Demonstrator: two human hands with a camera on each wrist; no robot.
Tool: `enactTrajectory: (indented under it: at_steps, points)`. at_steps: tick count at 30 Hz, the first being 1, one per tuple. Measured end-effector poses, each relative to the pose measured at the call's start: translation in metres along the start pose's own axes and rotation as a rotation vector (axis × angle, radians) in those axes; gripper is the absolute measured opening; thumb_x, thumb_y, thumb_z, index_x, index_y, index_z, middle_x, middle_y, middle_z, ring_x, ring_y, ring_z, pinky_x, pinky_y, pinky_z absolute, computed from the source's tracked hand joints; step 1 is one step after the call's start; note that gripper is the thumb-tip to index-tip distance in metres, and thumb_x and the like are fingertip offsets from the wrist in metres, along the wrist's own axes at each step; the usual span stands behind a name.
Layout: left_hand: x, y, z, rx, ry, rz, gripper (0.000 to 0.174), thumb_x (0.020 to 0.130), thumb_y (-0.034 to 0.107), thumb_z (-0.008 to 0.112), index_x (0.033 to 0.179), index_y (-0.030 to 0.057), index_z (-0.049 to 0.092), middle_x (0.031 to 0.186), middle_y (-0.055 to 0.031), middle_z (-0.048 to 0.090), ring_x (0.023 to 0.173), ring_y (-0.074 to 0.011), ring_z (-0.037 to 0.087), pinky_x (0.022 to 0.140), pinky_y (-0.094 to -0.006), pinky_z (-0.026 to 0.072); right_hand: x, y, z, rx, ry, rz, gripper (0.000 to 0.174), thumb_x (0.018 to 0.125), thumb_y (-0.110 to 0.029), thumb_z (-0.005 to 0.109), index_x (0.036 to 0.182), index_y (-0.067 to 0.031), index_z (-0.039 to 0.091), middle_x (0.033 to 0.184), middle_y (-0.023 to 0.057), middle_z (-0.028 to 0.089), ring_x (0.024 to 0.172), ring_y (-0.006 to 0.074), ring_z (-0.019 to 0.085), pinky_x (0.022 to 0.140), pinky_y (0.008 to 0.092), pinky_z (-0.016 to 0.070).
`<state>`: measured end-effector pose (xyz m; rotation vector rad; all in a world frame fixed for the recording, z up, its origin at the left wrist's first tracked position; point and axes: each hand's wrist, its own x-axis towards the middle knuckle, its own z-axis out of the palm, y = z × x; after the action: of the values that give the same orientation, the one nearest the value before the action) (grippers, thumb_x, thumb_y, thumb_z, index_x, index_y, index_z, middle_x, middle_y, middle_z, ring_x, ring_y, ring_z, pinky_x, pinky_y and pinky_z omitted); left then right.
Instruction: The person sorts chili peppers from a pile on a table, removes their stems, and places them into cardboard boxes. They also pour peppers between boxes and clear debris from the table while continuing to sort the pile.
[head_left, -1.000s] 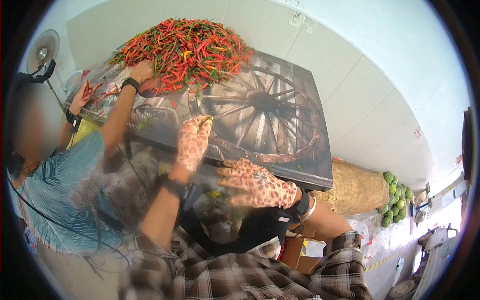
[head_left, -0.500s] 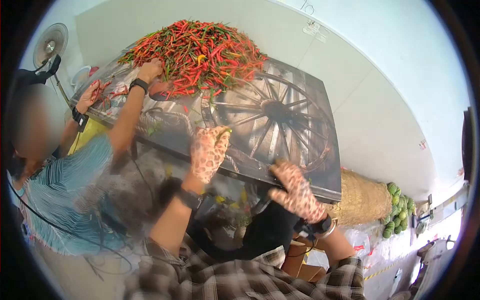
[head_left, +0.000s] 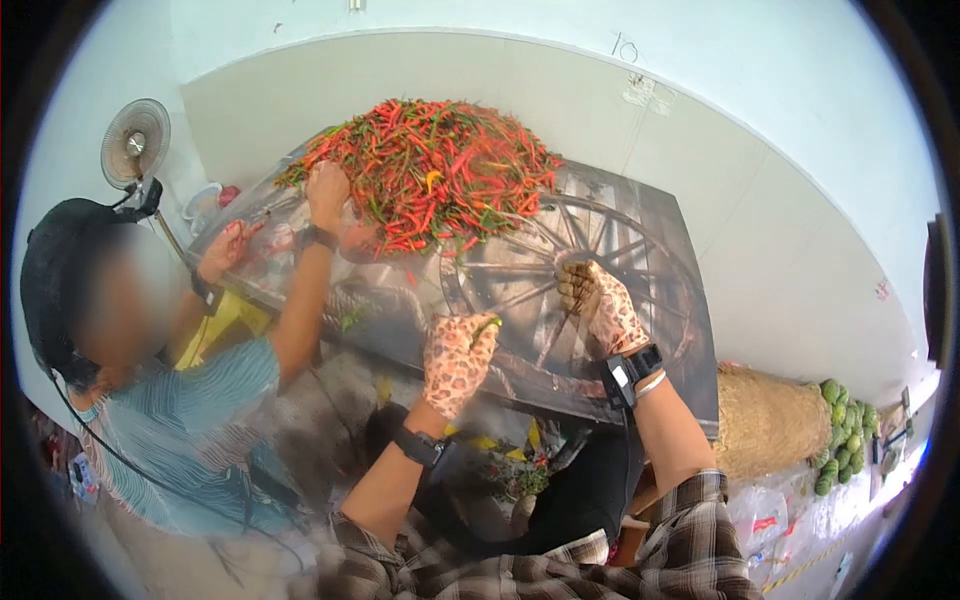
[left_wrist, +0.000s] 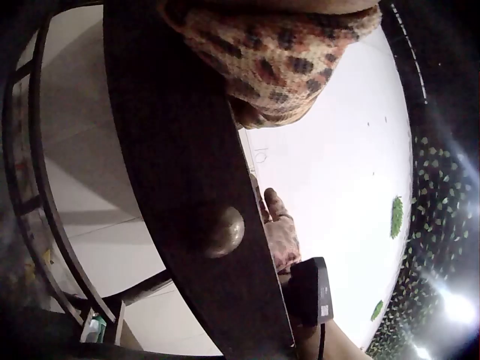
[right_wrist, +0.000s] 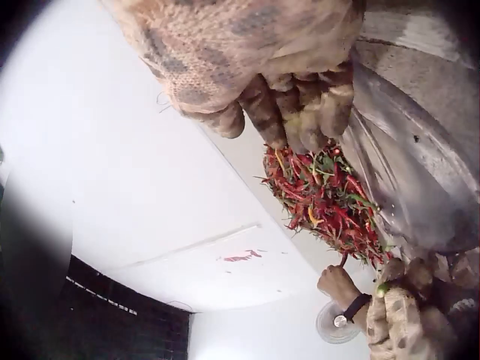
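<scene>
A heap of red and green chilies point(head_left: 440, 175) covers the back left of a dark table point(head_left: 640, 370) printed with a wagon wheel. My left hand point(head_left: 458, 365), in a leopard-print glove, pinches a small green chili point(head_left: 487, 327) at the table's front edge; only its green end shows. Over the wheel print reaches my right hand point(head_left: 605, 305), gloved alike, with darkly stained fingertips point(right_wrist: 307, 139). Its fingers bend loosely, and nothing shows in them. In the right wrist view the chilies lie beyond those fingers.
At my left another person point(head_left: 180, 400) in a patterned blue top has both hands at the heap's left side. Behind them stands a fan point(head_left: 136, 143). A large tan sack point(head_left: 770, 420) and a pile of green melons point(head_left: 845, 435) are to the right of the table.
My right hand has risen from below the table's front edge and moved forward over the wheel print. My left hand keeps its pinch on the green chili. The head view has shifted.
</scene>
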<state>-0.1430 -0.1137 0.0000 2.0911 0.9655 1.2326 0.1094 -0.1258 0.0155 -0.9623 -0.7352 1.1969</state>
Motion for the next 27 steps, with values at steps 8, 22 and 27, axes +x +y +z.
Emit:
enactTrajectory:
  at_steps: [8,22,27]
  points:
    - [-0.001,-0.010,0.005,0.166,-0.048,0.119,0.019,0.085,0.009,0.057,0.101,0.0032,0.067,0.095,-0.0104,0.067,0.090,-0.0268,0.061,0.085,-0.0357,0.0444,0.020,0.012,-0.010,0.260,-0.263,0.083,0.043,0.096,-0.034,0.048,0.114,0.0047,0.052,0.101,0.0148,0.061,0.082,0.0202,0.057,0.072,0.0330,0.0477]
    - [0.058,0.015,0.010,0.126,-0.308,0.303,0.024,0.090,0.006,0.051,0.110,0.0033,0.063,0.105,-0.0078,0.064,0.101,-0.0215,0.058,0.086,-0.0319,0.0441,0.008,-0.002,-0.005,-0.077,-0.300,0.042,0.044,0.098,-0.036,0.045,0.113,0.0031,0.057,0.094,0.0078,0.063,0.071,0.0095,0.057,0.062,0.0245,0.0507]
    - [0.103,0.022,0.055,0.409,-0.286,0.665,0.027,0.085,0.013,0.054,0.108,0.0057,0.064,0.118,-0.0104,0.059,0.109,-0.0309,0.052,0.098,-0.0417,0.0358,0.019,0.002,-0.014,0.181,-0.383,0.117,0.056,0.096,-0.048,0.042,0.121,0.0006,0.051,0.103,0.0105,0.064,0.080,0.0143,0.064,0.063,0.0285,0.0549]
